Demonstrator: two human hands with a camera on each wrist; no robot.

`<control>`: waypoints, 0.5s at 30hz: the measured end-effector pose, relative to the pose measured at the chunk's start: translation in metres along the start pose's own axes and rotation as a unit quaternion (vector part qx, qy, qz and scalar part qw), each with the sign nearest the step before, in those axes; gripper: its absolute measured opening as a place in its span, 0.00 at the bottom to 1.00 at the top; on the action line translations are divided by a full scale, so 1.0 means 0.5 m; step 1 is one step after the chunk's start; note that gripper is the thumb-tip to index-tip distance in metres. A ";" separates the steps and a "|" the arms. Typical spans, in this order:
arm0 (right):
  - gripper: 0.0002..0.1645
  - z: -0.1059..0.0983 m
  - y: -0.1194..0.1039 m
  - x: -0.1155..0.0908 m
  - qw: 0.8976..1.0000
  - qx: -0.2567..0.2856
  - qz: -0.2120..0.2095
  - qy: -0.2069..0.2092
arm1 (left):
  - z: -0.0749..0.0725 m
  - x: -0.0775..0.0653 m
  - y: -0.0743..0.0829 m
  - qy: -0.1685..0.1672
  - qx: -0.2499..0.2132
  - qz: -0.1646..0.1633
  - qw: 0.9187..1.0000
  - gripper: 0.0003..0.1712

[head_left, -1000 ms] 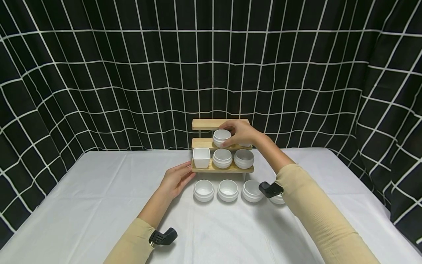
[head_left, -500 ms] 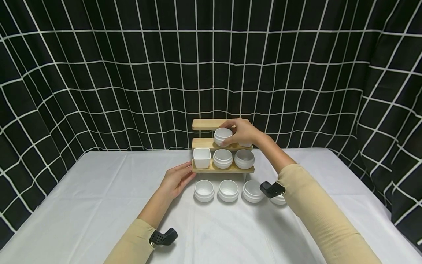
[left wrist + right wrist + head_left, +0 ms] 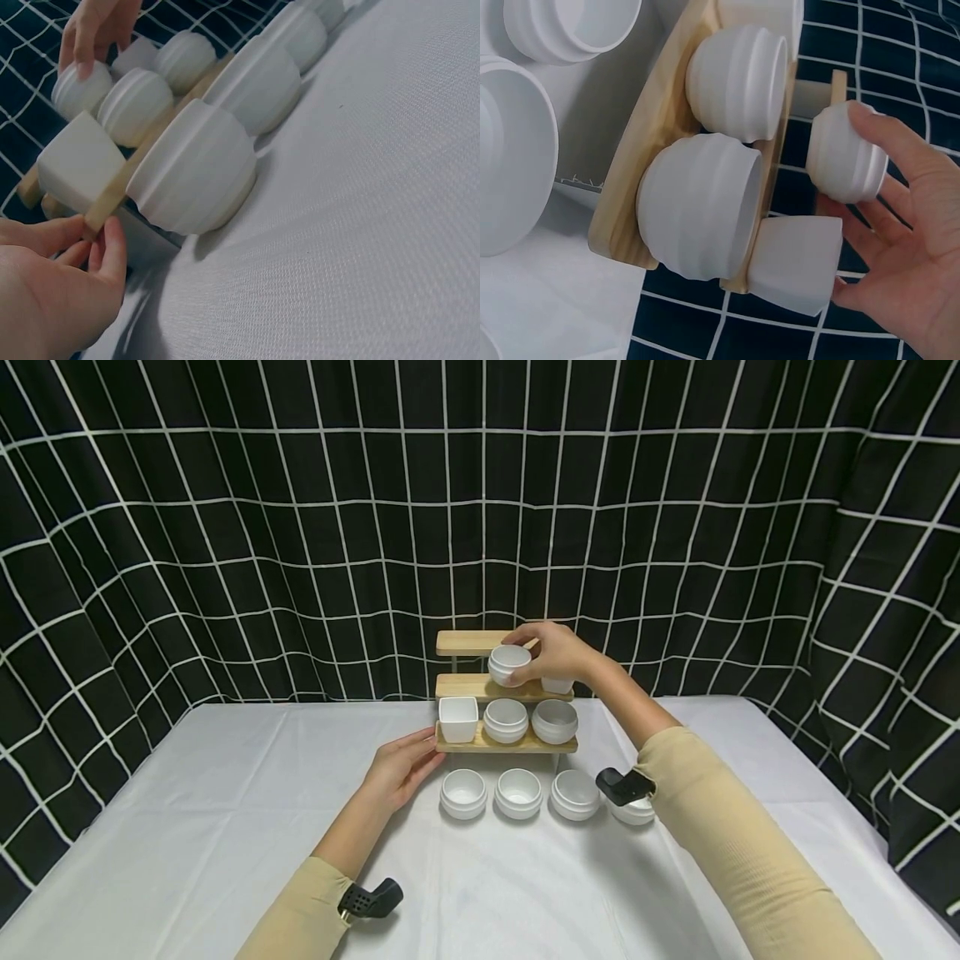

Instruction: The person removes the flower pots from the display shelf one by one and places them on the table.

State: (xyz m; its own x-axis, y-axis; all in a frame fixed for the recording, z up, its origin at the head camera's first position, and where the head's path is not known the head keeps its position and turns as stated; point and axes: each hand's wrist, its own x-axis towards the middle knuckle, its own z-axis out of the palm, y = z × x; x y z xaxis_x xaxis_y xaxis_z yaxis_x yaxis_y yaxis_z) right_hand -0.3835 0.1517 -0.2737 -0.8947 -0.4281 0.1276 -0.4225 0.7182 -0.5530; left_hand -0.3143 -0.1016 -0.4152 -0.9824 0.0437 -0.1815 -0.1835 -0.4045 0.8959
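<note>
My right hand [image 3: 551,653] grips a small round white bowl [image 3: 507,666] by its sides. The bowl is held at the middle tier [image 3: 461,687] of a three-step wooden stand; in the right wrist view this bowl [image 3: 840,154] appears apart from the boards. Partly behind that hand, a square white cup [image 3: 795,259] sits at the middle tier's right end. My left hand [image 3: 405,767] pinches the left end of the lowest board [image 3: 112,199] between thumb and fingers. On that board stand a square white cup [image 3: 458,720] and two round bowls, the middle bowl [image 3: 506,720] and the right bowl [image 3: 555,721].
Several round white bowls stand in a row before the stand, among them the leftmost bowl [image 3: 462,794] and the rightmost bowl [image 3: 633,812], partly covered by the right wrist camera. The top board [image 3: 468,643] is at the back. A black grid curtain [image 3: 337,527] hangs behind the white-clothed table [image 3: 225,793].
My right hand has lifted slightly up and to the right with the bowl, and more of the square cup behind it shows. My left hand stays on the board.
</note>
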 end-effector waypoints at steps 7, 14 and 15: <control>0.38 -0.009 -0.010 -0.004 1.000 -0.004 -0.002 0.002 | -0.001 0.001 -0.002 0.000 -0.001 0.000 1.000 0.26; 0.38 -0.023 -0.016 -0.001 1.000 -0.019 -0.004 0.004 | 0.000 0.001 -0.001 0.000 -0.003 -0.001 1.000 0.26; 0.38 -0.025 -0.016 0.000 1.000 -0.022 -0.006 0.005 | 0.000 0.001 -0.001 0.001 -0.003 -0.001 1.000 0.26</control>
State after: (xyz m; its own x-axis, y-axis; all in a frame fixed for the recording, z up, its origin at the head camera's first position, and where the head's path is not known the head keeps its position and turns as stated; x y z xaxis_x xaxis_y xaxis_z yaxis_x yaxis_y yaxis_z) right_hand -0.3817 0.1528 -0.2591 -0.8911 -0.4310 0.1422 -0.4384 0.7363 -0.5154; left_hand -0.3146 -0.1015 -0.4155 -0.9820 0.0435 -0.1836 -0.1852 -0.4101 0.8931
